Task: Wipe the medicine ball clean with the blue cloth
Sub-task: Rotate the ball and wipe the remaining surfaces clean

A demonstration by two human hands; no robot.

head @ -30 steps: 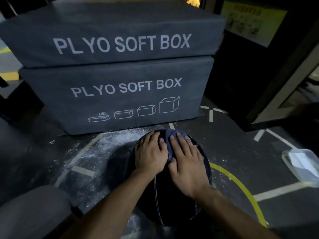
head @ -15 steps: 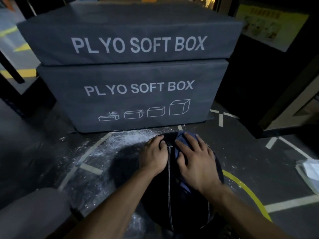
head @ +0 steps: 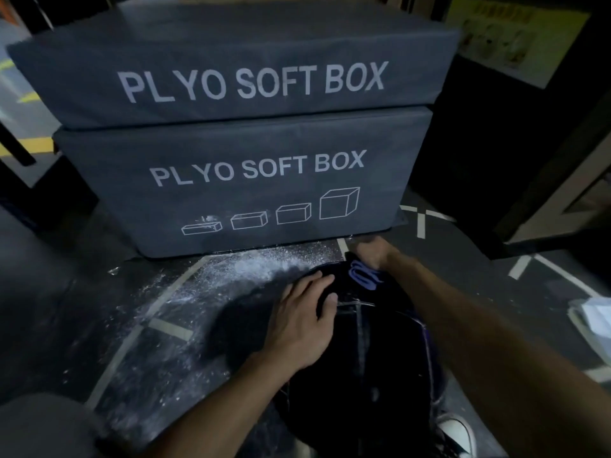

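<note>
A black medicine ball [head: 360,365] with stitched seams sits on the dark floor right in front of me. My left hand [head: 301,322] lies flat on its upper left side, fingers spread. My right hand [head: 372,252] reaches over the ball's far top edge and is blurred; it presses the bunched blue cloth [head: 363,276] against the ball there. Its fingers are mostly hidden behind the ball's curve.
Two stacked grey plyo soft boxes [head: 251,180] stand just behind the ball. White chalk dust [head: 251,269] is scattered over the floor to the left. A clear plastic container [head: 591,319] lies at the right edge. My shoe [head: 458,431] shows below the ball.
My right hand has slid with the cloth from the ball's top toward its far edge. The left hand stayed on the ball's left side. The view moved closer to the ball.
</note>
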